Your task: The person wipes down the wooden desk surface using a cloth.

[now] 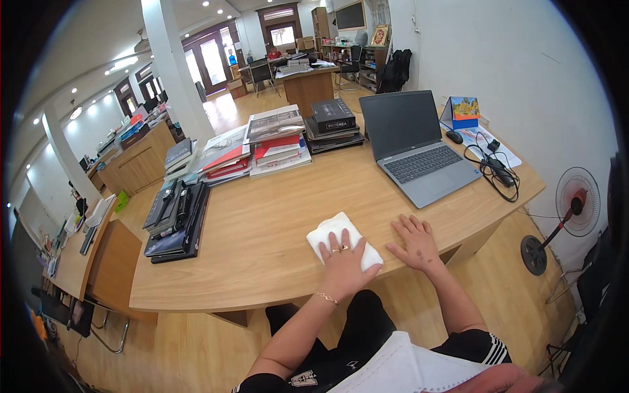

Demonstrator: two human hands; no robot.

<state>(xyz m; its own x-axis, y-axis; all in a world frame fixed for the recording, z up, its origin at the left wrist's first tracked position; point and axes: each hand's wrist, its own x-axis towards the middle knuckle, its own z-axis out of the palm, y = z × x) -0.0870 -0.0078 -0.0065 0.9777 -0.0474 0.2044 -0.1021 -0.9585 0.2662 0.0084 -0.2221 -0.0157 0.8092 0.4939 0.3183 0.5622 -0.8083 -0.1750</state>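
Note:
My left hand (344, 267) lies flat on a folded white cloth (335, 226), fingers spread, pressing it against the wooden desk (255, 242) near the front edge. Parts of the cloth show beyond the fingertips and beside the thumb. To its right, my right hand (414, 246) rests palm down on the bare desktop, fingers stretched out and holding nothing. A grey laptop (419, 164) stands with its lid up and a dark screen, just beyond my right hand.
Stacked books and folders (275, 141) line the desk's far side, beside dark boxes (333, 118). More dark cases (173, 219) sit at the left. A mouse (454, 137), a charger with cables (501, 171) and a desk calendar (464, 112) lie right of the laptop. A fan (573, 203) stands at right.

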